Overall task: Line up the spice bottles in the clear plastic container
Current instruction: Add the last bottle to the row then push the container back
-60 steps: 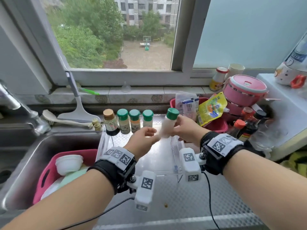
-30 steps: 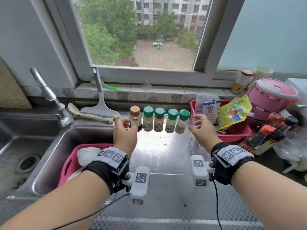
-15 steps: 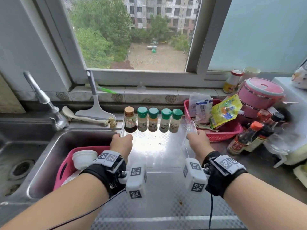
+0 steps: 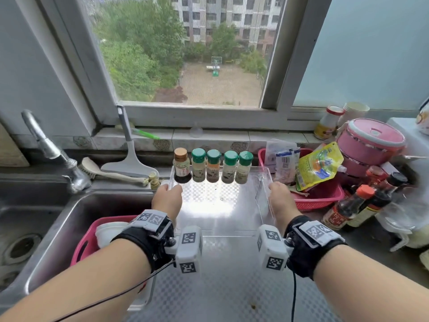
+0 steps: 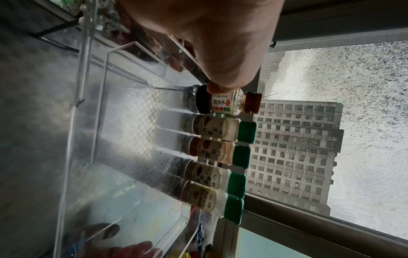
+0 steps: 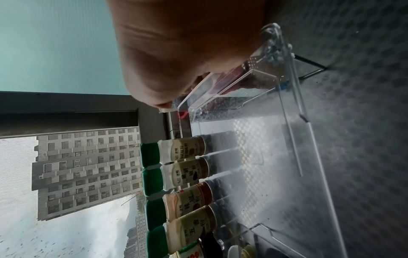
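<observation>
Now, five bottles (image 4: 213,168) upright in row at 12 o'clock inside clear container (image 4: 263,201). Left hand (image 4: 167,201), right hand (image 4: 279,198) curled over side rims at 9 and 3. Slide evenly, slowly; avoid tipping row.

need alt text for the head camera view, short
Two hands, left hand and right hand, grip the side walls of a clear plastic container on a steel counter under a window. Five spice bottles, one brown-capped and four green-capped, stand in a row along its far wall, with a sink to the left.
</observation>
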`<state>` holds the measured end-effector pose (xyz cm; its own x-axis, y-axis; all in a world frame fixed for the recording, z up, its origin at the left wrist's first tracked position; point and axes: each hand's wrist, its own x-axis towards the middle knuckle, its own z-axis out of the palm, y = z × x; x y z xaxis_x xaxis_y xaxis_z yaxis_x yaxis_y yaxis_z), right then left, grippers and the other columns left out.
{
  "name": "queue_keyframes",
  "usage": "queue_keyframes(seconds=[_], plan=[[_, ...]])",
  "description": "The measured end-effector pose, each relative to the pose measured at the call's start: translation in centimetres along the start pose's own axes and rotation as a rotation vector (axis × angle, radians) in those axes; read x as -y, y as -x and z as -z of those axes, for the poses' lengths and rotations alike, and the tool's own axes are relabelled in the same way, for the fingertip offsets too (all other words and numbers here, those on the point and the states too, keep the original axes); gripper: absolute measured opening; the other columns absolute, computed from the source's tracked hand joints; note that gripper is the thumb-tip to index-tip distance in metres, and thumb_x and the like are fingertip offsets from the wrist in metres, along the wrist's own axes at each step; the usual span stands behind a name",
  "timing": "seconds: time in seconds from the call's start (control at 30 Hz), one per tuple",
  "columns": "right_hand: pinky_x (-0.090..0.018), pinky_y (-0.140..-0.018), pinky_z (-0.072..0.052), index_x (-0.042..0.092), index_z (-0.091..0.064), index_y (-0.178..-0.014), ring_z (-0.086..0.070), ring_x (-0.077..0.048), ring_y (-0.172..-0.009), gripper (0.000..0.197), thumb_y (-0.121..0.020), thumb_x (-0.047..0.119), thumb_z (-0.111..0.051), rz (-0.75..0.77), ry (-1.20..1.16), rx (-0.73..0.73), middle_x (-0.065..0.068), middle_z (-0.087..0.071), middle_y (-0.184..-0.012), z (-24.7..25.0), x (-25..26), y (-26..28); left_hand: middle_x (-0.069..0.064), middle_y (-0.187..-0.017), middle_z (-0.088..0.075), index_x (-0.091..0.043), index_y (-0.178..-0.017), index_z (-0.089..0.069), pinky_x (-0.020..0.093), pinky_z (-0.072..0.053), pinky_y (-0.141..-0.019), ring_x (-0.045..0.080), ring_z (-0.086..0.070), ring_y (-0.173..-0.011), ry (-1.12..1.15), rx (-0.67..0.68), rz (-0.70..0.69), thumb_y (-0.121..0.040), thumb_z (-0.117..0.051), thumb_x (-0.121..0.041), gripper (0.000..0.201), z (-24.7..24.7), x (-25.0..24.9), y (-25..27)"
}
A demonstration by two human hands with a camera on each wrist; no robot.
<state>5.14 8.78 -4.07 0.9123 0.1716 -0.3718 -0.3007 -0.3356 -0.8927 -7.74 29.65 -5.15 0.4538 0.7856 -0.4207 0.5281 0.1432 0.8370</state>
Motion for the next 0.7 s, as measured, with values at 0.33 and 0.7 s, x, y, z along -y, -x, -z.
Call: queue_keyframes(seconds=[0.33,0.7], plan=[[-0.054,-0.104,-0.039,0.021,-0.057,-0.085,-0.054,-0.037,-0.113,0.041,-0.075,0.051,-0.031,-0.052,-0.063,0.007,-0.012,-0.061,-0.115,-1.1,1.1,-4.0,0.025,-0.128,-0.058,-0.015,-0.099,-0.051,0.046,-0.044,-0.098,0.023,-0.046,-0.093,-0.07,0.037,-0.11,-0.089,-0.041,-0.028,0.02,-0.4,-1.9,-3.8],[-0.047,-0.107,-0.041,0.001,-0.05,-0.134,-0.05,-0.038,-0.128,0.06,-0.092,0.04,-0.033,0.036,0.079,-0.025,-0.023,-0.053,-0.139,-1.6,2.9,-4.9,0.012,-0.128,-0.052,-0.018,-0.105,-0.051,0.033,-0.032,-0.083,0.022,-0.042,-0.098,-0.261,0.054,-0.159,-0.096,-0.023,-0.02,0.029,-1.2,-2.6,-5.6]])
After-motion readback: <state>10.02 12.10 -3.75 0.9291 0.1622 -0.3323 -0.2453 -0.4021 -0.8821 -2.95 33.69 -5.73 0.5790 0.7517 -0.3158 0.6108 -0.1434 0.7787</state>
